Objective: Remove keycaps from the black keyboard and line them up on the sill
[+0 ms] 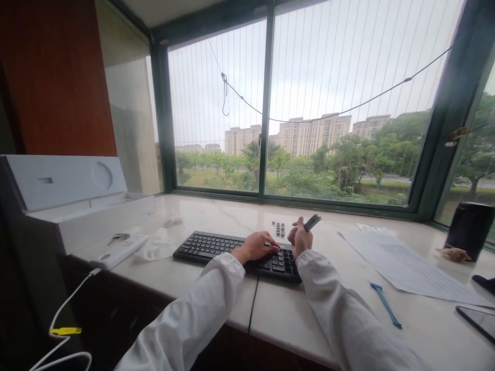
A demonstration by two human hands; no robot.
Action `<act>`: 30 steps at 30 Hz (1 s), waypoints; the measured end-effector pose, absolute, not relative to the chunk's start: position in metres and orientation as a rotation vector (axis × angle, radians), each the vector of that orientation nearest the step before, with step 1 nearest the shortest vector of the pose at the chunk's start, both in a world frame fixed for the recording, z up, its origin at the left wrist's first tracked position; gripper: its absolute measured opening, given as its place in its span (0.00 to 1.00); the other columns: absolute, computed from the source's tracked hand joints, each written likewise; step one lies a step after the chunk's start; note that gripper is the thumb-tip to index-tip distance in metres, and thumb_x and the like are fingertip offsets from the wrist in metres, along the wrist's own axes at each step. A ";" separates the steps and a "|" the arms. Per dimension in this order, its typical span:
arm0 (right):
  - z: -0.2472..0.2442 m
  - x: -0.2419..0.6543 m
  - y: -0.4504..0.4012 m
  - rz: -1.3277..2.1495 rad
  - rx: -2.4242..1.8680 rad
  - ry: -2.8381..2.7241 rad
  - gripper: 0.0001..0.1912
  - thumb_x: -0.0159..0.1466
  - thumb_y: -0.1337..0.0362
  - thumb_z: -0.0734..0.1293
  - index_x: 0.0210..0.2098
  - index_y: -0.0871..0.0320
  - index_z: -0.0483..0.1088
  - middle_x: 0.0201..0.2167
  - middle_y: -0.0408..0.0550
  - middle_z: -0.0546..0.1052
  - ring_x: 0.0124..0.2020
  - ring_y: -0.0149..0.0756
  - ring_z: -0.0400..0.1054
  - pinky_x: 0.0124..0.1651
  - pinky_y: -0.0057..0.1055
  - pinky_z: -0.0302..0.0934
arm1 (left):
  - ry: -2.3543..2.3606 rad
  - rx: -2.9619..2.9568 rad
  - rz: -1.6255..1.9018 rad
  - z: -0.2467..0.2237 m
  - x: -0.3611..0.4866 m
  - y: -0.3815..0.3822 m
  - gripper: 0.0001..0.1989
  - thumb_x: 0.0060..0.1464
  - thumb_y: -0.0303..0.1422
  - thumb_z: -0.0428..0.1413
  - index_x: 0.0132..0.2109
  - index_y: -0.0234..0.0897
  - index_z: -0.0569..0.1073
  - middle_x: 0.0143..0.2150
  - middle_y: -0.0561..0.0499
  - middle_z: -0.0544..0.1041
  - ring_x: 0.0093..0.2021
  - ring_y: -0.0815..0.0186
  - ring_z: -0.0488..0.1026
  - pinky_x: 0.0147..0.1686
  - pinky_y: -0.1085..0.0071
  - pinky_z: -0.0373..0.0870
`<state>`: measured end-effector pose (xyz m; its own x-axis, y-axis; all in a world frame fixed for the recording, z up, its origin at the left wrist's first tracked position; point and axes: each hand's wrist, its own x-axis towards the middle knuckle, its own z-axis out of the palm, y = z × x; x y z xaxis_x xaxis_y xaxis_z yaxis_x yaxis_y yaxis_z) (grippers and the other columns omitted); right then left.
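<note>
A black keyboard (211, 247) lies on the pale countertop. My left hand (257, 246) rests over its right part, fingers bent and drawn together at the keys; a small reddish spot shows at the fingertips, and I cannot make out what they pinch. Just right of it, my right hand (301, 239) is closed around a dark, flat-ended tool (312, 222) that sticks out up and to the right. Its lower end is hidden by the hand. Behind the keyboard, several loose dark keycaps (279, 228) lie in small rows.
An open white box (104, 216) stands at left, with a white power strip (119, 251) and crumpled clear plastic (157, 247) before it. At right are a printed sheet (410, 263), a blue plastic tool (385, 305), a phone (479, 322) and a dark cylinder (469, 229). Windows (266, 193) bound the back.
</note>
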<state>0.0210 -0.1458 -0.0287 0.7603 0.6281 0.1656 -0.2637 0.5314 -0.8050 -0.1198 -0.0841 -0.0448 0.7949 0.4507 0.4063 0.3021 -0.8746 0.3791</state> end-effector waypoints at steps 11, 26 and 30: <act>-0.037 0.026 -0.139 0.645 -0.808 -0.516 0.21 0.53 0.49 0.70 0.22 0.60 0.63 0.10 0.33 0.56 0.11 0.20 0.46 0.12 0.21 0.44 | 0.514 2.682 0.736 -0.045 -0.123 -0.092 0.19 0.46 0.53 0.56 0.39 0.48 0.79 0.41 0.53 0.75 0.38 0.67 0.71 0.37 0.73 0.64; -0.031 0.029 -0.146 0.739 -0.735 -0.492 0.21 0.55 0.49 0.68 0.21 0.56 0.55 0.10 0.29 0.48 0.10 0.20 0.38 0.11 0.21 0.34 | 0.581 2.613 0.706 -0.046 -0.121 -0.092 0.21 0.42 0.53 0.59 0.40 0.47 0.80 0.40 0.53 0.76 0.39 0.66 0.72 0.39 0.74 0.65; -0.034 0.024 -0.146 0.672 -0.844 -0.420 0.23 0.58 0.50 0.65 0.19 0.55 0.50 0.09 0.30 0.48 0.09 0.20 0.39 0.11 0.22 0.33 | 0.601 2.585 0.694 -0.045 -0.120 -0.093 0.22 0.41 0.53 0.60 0.40 0.46 0.80 0.41 0.53 0.76 0.38 0.66 0.72 0.37 0.74 0.65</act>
<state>0.0243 -0.1460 -0.0343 0.7199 0.6896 0.0787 -0.3732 0.4801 -0.7939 -0.1204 -0.0929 -0.0448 0.7850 0.4947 0.3729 0.2983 -0.8294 0.4723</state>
